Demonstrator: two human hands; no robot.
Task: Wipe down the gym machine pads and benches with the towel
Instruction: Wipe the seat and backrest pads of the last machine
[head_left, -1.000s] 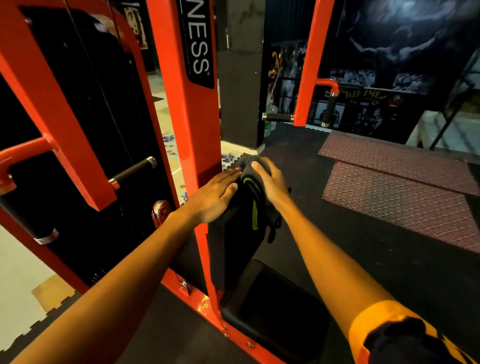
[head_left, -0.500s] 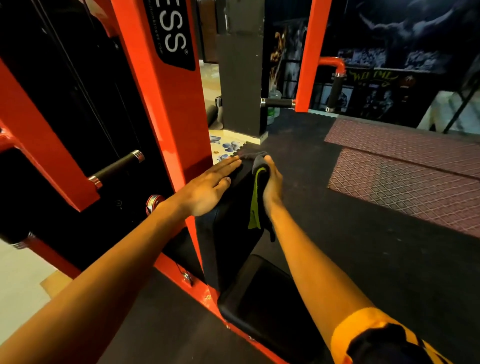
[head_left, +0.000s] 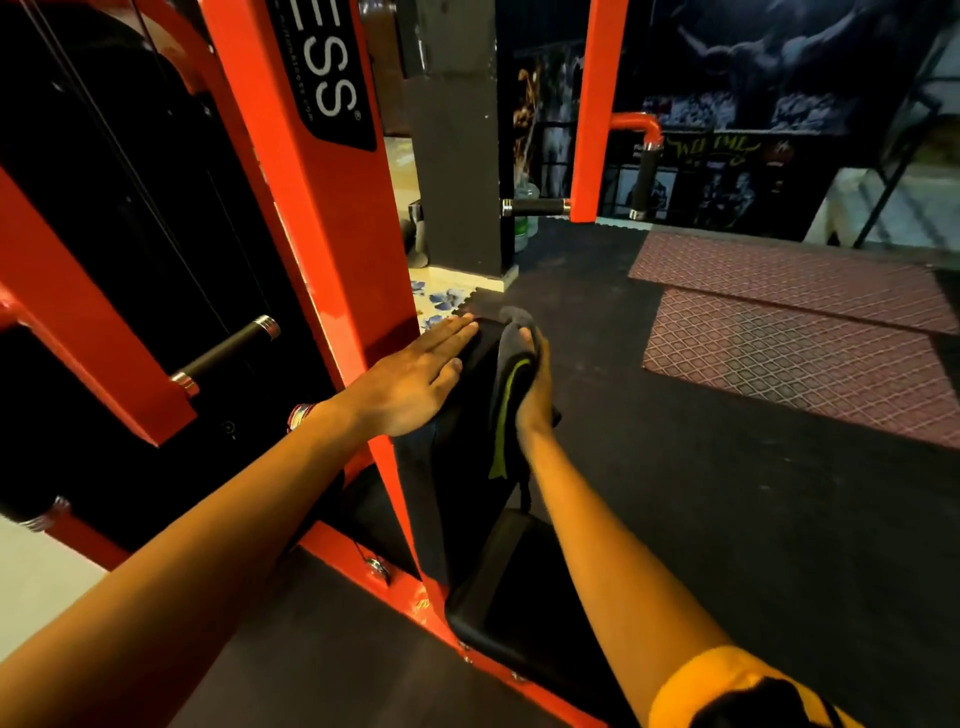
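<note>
A black upright back pad (head_left: 457, 467) is fixed to the orange machine, with a black seat pad (head_left: 519, 597) below it. My left hand (head_left: 410, 384) lies flat on the pad's top left edge, fingers straight. My right hand (head_left: 537, 395) holds a grey towel (head_left: 511, 358) with a yellow-green stripe against the front face of the pad, near its top. The towel bunches over my fingertips and hangs down the pad.
The orange frame upright (head_left: 322, 234) stands right behind the pad, with a black bar handle (head_left: 228, 353) to its left. A second orange post (head_left: 592, 104) with grips stands farther back. Dark rubber floor and red patterned mats (head_left: 779, 338) lie to the right, a dark pillar (head_left: 457, 156) behind.
My right hand has slid the towel from the pad's top edge onto its front face. My left hand has straightened and now lies flat along the top.
</note>
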